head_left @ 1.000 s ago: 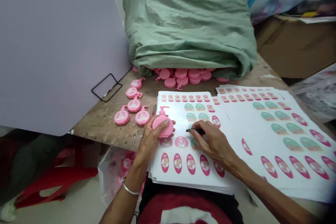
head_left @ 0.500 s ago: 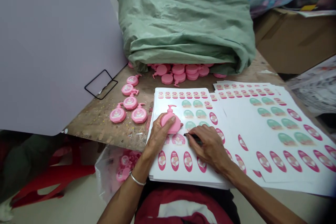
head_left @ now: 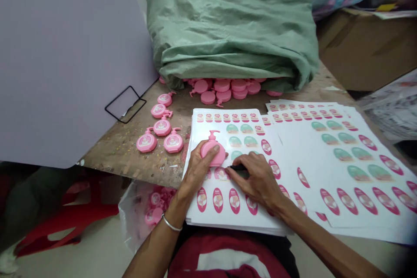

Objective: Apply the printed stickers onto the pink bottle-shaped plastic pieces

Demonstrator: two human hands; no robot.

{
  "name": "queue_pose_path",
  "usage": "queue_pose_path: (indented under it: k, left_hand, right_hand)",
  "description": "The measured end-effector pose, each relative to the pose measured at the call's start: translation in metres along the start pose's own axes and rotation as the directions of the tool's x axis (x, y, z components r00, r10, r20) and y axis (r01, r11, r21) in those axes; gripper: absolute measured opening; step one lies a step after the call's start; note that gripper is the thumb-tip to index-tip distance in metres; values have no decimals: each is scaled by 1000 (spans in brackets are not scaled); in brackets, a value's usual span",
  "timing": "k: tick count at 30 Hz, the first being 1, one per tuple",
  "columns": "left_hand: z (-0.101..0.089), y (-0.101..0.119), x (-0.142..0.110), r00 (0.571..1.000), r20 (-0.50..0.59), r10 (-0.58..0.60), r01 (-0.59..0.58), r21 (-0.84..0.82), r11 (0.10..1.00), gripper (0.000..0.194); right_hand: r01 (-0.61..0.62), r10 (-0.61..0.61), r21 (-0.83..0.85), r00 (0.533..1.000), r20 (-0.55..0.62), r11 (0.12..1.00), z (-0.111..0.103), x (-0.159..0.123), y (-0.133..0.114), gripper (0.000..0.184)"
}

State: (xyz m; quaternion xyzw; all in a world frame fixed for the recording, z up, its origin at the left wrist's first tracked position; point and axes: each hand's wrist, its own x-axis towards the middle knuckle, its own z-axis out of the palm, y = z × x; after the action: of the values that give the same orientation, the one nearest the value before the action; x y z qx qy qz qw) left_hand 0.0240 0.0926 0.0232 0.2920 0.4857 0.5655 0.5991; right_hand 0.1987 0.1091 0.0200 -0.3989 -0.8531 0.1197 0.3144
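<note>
My left hand (head_left: 198, 167) is closed around a small pink pump bottle (head_left: 213, 151), its thumb across the plain front and its nozzle upward. Just below the bottle, a pink-and-white sticker (head_left: 221, 174) shows on the sticker sheet (head_left: 208, 219). My right hand (head_left: 257, 178) pinches a slim black tool (head_left: 239, 167); its exact kind is hard to make out. The fingertips of that hand touch or hover at the sticker's right edge. Green half-round stickers and pink oval ones are printed over the rest of the sheet.
Several labelled pink bottles (head_left: 162, 127) lie to the left on the worn table (head_left: 114, 156). More pink bottles (head_left: 223, 95) spill from beneath a green cloth sack (head_left: 228, 21). Other sticker sheets (head_left: 293, 147) overlap at right. A plastic bag of pink pieces (head_left: 128, 208) hangs below the table edge.
My right hand's fingertips have moved slightly left and down, to the sticker's edge, and the black tool now lies flatter in the fingers. The left hand keeps the bottle almost still.
</note>
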Motion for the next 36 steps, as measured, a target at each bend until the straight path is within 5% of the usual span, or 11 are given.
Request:
queue_pose_path:
  k: [2, 8, 17, 36]
  left_hand:
    - [0, 0, 0, 1000, -2, -12, 12, -41, 999, 39]
    - [7, 17, -4, 997, 7, -78, 79, -129, 989, 43]
    - [12, 32, -13, 989, 25, -148, 150, -239, 959, 50]
    - [12, 32, -12, 985, 43, -166, 172, -230, 958, 55]
  right_hand:
    - [-21, 22, 82, 1000, -17, 996, -6, 0, -3, 16]
    - [-339, 342, 413, 937, 69, 846, -36, 24, -11, 17]
    - [-141, 159, 367, 987, -18, 920, -30, 53, -18, 13]
    - [-6, 28, 242, 996, -88, 970, -33, 59, -24, 11]
